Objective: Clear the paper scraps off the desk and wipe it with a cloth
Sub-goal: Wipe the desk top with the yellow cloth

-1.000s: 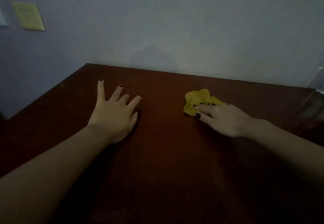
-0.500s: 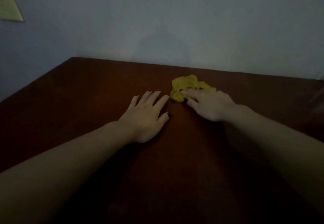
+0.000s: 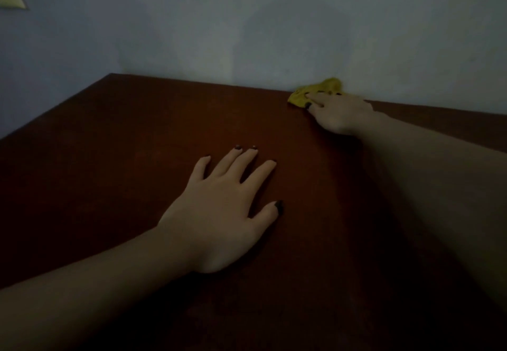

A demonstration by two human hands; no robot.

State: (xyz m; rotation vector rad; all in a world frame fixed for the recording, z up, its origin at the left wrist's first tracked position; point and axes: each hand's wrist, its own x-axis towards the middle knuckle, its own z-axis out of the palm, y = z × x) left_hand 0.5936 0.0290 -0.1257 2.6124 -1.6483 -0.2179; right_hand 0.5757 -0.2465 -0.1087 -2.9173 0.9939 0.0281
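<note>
The left hand (image 3: pixel 219 213) is lying flat at lower centre on the dark brown counter (image 3: pixel 123 144), fingers (image 3: pixel 233 161) spread. At upper right, the right hand (image 3: pixel 338 114) is pressing extended fingers (image 3: pixel 315 98) onto the crumpled yellow cloth (image 3: pixel 315 91), which is touching the wall (image 3: pixel 274 21).

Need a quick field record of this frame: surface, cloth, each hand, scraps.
surface: dark brown desk, set against the wall
cloth: yellow cloth, bunched, at the desk's far edge by the wall
right hand: fingers pressed on the cloth
left hand: flat on the desk, fingers spread, holding nothing
paper scraps: none visible on the desk
lighting: dim
</note>
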